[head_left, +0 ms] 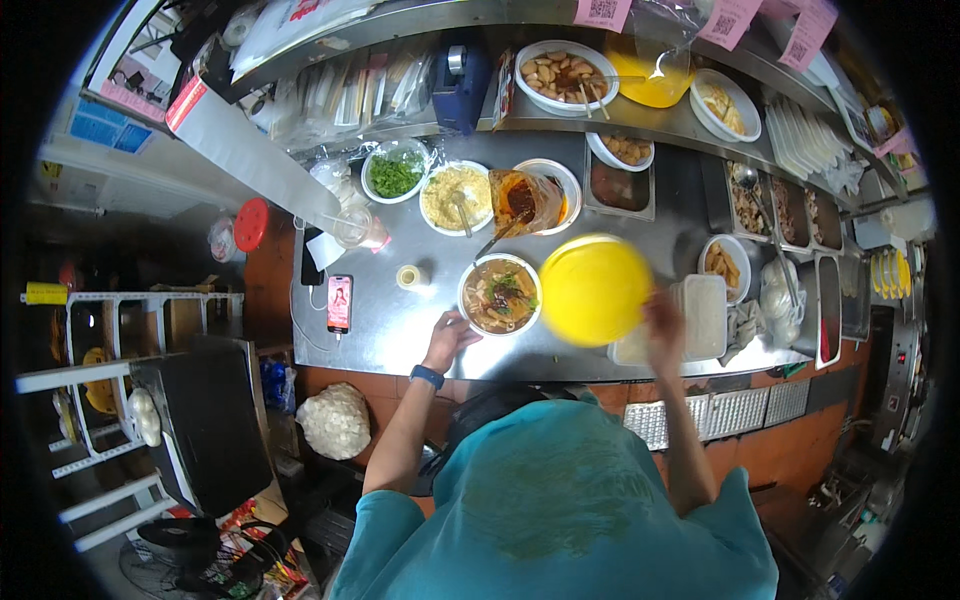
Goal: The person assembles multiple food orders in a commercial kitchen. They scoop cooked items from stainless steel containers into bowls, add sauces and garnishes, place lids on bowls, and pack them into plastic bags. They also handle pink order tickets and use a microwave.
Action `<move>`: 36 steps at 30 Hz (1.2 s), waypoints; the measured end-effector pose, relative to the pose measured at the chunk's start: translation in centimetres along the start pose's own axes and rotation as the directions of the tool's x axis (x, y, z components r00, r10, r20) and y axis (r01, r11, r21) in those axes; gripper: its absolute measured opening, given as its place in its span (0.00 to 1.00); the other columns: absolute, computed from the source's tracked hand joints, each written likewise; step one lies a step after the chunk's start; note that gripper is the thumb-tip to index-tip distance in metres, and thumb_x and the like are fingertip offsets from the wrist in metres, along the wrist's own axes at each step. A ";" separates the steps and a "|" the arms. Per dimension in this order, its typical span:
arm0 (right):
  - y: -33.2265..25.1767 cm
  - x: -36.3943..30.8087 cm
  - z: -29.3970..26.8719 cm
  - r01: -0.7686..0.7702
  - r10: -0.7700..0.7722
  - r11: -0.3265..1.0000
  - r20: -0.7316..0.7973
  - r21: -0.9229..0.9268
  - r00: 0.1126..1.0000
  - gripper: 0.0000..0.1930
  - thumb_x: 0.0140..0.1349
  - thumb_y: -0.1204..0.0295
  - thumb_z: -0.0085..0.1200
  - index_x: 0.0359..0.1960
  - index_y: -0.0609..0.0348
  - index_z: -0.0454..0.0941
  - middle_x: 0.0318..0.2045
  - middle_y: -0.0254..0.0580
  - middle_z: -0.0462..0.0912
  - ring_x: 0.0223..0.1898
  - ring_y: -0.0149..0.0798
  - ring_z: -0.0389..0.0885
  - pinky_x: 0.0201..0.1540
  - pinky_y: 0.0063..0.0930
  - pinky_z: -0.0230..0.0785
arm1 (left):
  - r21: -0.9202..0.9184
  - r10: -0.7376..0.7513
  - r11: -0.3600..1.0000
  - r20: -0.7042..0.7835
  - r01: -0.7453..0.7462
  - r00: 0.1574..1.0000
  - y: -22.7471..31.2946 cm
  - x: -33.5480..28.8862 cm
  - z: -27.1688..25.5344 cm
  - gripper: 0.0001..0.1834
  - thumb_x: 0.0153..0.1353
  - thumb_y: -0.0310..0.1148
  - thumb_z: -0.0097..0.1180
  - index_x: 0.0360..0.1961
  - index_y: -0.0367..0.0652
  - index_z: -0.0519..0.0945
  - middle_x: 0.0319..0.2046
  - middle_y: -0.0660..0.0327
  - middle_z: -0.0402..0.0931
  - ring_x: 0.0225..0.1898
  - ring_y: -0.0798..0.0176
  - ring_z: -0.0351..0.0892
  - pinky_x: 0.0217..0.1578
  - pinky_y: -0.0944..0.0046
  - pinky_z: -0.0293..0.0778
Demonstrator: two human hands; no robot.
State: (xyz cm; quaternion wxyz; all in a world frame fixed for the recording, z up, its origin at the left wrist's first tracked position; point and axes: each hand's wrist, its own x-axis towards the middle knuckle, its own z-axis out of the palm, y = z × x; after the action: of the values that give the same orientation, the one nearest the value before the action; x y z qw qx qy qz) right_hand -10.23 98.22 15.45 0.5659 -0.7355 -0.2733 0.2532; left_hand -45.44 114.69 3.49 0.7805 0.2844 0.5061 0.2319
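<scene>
1. Teal shirt [550, 470], foremost.
2. Left hand [452, 340] touches a white bowl of brown, herb-topped soup [500, 296] on the tabletop [390, 330].
3. Right hand [663, 326], blurred, meets a round yellow lid [595, 290]; whether either grips, I can't tell.

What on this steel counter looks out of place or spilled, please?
The smartphone looks out of place: it lies, screen lit, on the same steel counter as the open soup bowl. The grey cloth also looks untidy, crumpled beside the white plastic container. I see no clear spill.
</scene>
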 end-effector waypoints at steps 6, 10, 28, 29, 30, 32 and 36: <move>10.6 -2.4 15.2 -0.289 0.252 0.936 0.192 0.200 0.949 0.14 0.64 0.79 0.56 0.51 0.63 0.81 0.41 0.42 0.86 0.40 0.34 0.84 0.44 0.28 0.75 | 0.096 0.168 0.982 -0.077 -0.161 0.983 1.2 1.7 -0.3 0.24 0.72 0.41 0.50 0.64 0.40 0.73 0.59 0.53 0.75 0.57 0.56 0.75 0.61 0.55 0.70; 8.8 -2.1 17.6 -0.187 0.198 0.954 0.027 -0.233 0.980 0.10 0.60 0.76 0.59 0.42 0.61 0.85 0.35 0.46 0.87 0.37 0.40 0.87 0.41 0.32 0.77 | 0.418 0.341 0.858 -0.028 -0.299 0.940 1.9 2.9 -0.1 0.19 0.70 0.35 0.54 0.57 0.35 0.78 0.44 0.58 0.81 0.43 0.63 0.78 0.48 0.64 0.74; 12.2 5.4 19.5 -0.478 0.455 0.878 0.323 -0.010 0.830 0.14 0.58 0.69 0.67 0.43 0.64 0.84 0.37 0.38 0.85 0.38 0.34 0.83 0.44 0.29 0.76 | 0.378 0.137 0.914 0.054 -0.147 0.989 3.9 12.8 1.2 0.12 0.63 0.32 0.63 0.42 0.34 0.85 0.33 0.62 0.83 0.32 0.69 0.79 0.35 0.67 0.75; 12.0 6.1 20.5 -0.461 0.475 0.880 0.266 -0.116 0.839 0.14 0.57 0.70 0.67 0.43 0.63 0.85 0.36 0.39 0.86 0.39 0.34 0.83 0.45 0.29 0.75 | 0.408 0.140 0.903 0.007 -0.131 0.990 3.9 13.4 1.8 0.13 0.62 0.31 0.62 0.41 0.31 0.86 0.36 0.57 0.86 0.36 0.67 0.81 0.38 0.66 0.77; 11.6 6.4 21.0 -0.516 0.543 0.839 0.212 -0.174 0.812 0.13 0.56 0.69 0.67 0.41 0.63 0.85 0.35 0.39 0.86 0.39 0.34 0.83 0.45 0.29 0.75 | 0.382 0.112 0.919 -0.009 -0.100 0.994 3.9 13.9 2.1 0.12 0.61 0.30 0.63 0.40 0.32 0.86 0.35 0.58 0.86 0.35 0.67 0.82 0.38 0.67 0.77; 10.7 7.1 22.1 -0.517 0.524 0.850 0.281 -0.104 0.804 0.12 0.55 0.69 0.68 0.39 0.62 0.86 0.34 0.39 0.87 0.39 0.34 0.84 0.45 0.29 0.75 | 0.293 0.101 0.951 0.012 -0.100 0.995 3.5 14.6 2.8 0.05 0.61 0.28 0.63 0.33 0.37 0.85 0.29 0.65 0.81 0.31 0.70 0.76 0.33 0.67 0.73; 9.0 6.8 22.0 -0.368 0.384 0.923 0.310 -0.110 0.870 0.15 0.55 0.66 0.67 0.39 0.63 0.85 0.34 0.44 0.86 0.36 0.35 0.84 0.42 0.31 0.76 | 0.409 0.164 0.893 0.092 -0.188 0.982 2.9 16.0 3.4 0.06 0.63 0.28 0.57 0.30 0.40 0.83 0.29 0.69 0.78 0.32 0.72 0.74 0.33 0.67 0.71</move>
State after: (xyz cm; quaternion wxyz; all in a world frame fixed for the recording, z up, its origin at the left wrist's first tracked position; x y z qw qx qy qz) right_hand -19.30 116.30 1.18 0.4351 -0.7359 -0.2205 0.4696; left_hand -36.41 126.48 -3.89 0.6914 0.4950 0.4943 0.1807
